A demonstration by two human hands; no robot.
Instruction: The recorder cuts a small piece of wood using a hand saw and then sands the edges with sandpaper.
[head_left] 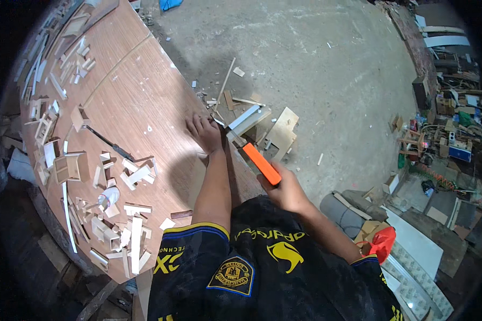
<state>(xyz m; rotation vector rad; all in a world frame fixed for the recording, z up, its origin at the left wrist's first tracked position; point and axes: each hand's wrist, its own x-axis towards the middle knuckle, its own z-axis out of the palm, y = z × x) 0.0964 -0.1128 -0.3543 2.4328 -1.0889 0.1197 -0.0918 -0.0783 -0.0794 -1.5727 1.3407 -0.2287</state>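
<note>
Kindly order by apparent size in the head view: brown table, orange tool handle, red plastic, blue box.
1. Brown table
2. Orange tool handle and red plastic: they look alike, so unranked
3. Blue box

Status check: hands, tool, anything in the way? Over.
Right hand gripping orange-handled tool. Left hand at edge of table, hold unclear. Tool's far end close to that hand.

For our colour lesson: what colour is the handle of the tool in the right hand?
The handle is mostly bright orange, clearest in the head view.
</note>
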